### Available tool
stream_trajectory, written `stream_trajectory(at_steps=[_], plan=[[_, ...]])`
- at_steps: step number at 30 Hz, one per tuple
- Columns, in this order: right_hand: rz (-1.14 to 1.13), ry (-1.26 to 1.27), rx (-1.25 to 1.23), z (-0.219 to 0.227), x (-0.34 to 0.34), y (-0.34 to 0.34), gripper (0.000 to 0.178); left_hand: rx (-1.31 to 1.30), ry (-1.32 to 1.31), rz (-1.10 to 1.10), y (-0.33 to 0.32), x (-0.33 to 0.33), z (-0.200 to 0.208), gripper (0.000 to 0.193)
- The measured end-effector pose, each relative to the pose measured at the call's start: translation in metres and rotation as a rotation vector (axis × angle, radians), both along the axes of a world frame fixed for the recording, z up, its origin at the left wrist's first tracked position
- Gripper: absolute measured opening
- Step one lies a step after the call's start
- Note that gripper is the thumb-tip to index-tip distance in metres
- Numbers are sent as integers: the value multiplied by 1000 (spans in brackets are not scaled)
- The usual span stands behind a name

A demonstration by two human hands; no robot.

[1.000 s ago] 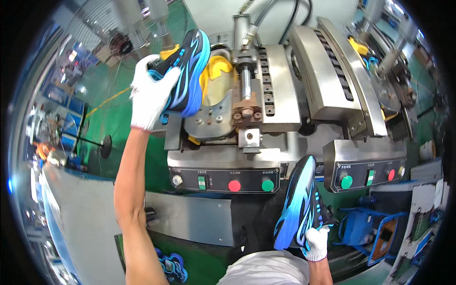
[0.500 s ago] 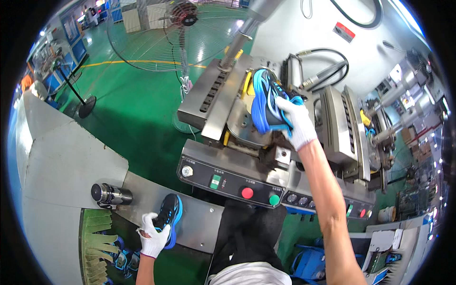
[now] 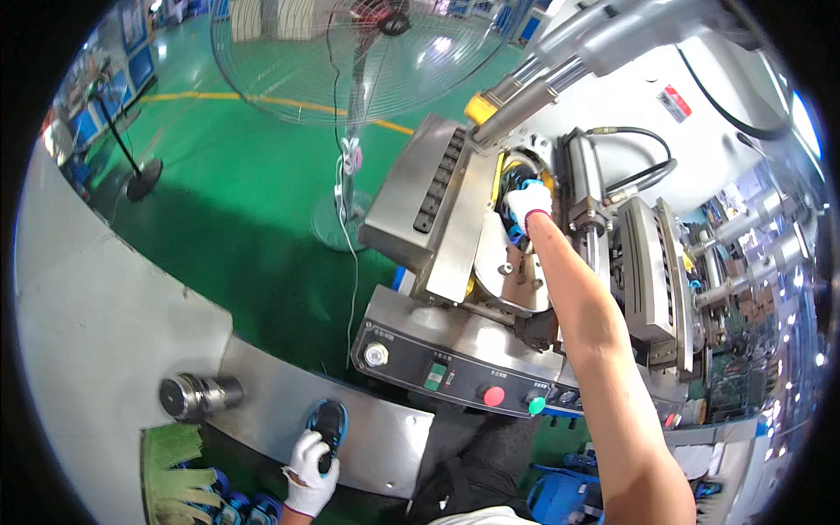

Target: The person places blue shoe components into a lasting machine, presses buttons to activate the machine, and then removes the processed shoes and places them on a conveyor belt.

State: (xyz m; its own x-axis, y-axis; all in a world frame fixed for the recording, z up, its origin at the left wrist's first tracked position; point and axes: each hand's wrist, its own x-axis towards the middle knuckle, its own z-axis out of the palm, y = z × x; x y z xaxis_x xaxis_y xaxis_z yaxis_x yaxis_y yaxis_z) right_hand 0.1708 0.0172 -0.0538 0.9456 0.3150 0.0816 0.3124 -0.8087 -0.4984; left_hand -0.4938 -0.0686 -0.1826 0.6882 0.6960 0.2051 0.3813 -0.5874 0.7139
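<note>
In a white knit glove, my right hand [image 3: 530, 203] reaches far into the press machine [image 3: 420, 192]. Its fingers close on a black-and-blue sneaker [image 3: 516, 227] sitting down between the machine's metal side blocks; glove and forearm hide much of this shoe. At the lower left, my gloved left hand [image 3: 311, 477] grips the heel end of a second black-and-blue sneaker [image 3: 329, 422]. That one rests on the metal shelf [image 3: 385, 437], its toe pointing away from me.
A steel thermos [image 3: 201, 396] lies on the shelf at left. The control panel [image 3: 455, 381] carries a red and a green button. Beyond stands a large wire-caged fan [image 3: 359, 79], its white cord trailing down. Several more shoes [image 3: 236, 507] sit below the shelf by a bristly green strip [image 3: 175, 464].
My right hand has lowered its sneaker from above the machine into the space between the side blocks. The left hand stays at the other sneaker. The whole view has shifted.
</note>
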Motion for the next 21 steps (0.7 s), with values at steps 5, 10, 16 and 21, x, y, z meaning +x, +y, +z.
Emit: stream_trajectory(at_steps=[5,10,16,21], plan=[[150,136,-33,28,25,-50,49,11,-84,-21,-2,17,-24,48],[556,-164,494,68,-177,-126,71,-8,-15,91,-5,8,-21,50],[566,-270,97,-9,-307,-310,94,141,181,-68,-10,7,11,63],[586,-365,-393,-71,-289,-332,89,135,277,-366,43,4,16,41]])
